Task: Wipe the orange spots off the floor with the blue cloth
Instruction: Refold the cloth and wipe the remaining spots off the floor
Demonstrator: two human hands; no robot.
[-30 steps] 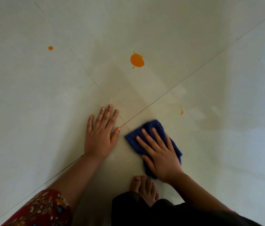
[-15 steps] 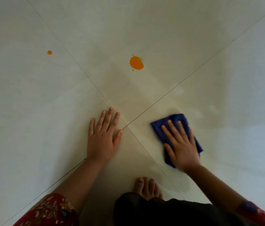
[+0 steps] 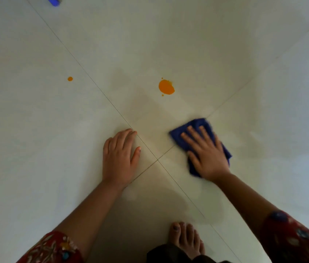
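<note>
At the lower left edge a red sleeve with a flower pattern (image 3: 55, 247) is seen, and a bare forearm runs from it up toward the middle. In the top left corner a small blue object (image 3: 54, 1) is cut by the frame edge; what it is cannot be told. Below it, on the pale tiled floor (image 3: 26, 130), a small orange spot (image 3: 70, 78) lies just left of a thin grout line.

The left hand (image 3: 119, 158) is laid flat on the floor, palm down, with the fingers straight and close together, and nothing is held in it. Its fingertips touch the grout line. Just right of this hand two grout lines cross (image 3: 157, 160).

Farther up, a large orange spot (image 3: 166, 87) with a few tiny droplets beside it is found on the far tile, well apart from both hands. At the bottom edge a bare foot (image 3: 186, 240) is seen, partly covered by dark fabric (image 3: 168, 253).

The blue cloth (image 3: 197, 122) lies folded on the floor right of the crossing, nearer than the large spot and not touching it. Its far edge is blurred. The cloth is pressed down by the right hand (image 3: 206, 154), with fingers straight and spread on top of it, not curled round it. The right forearm ends in a second red patterned sleeve (image 3: 298, 238) at the lower right corner.
</note>
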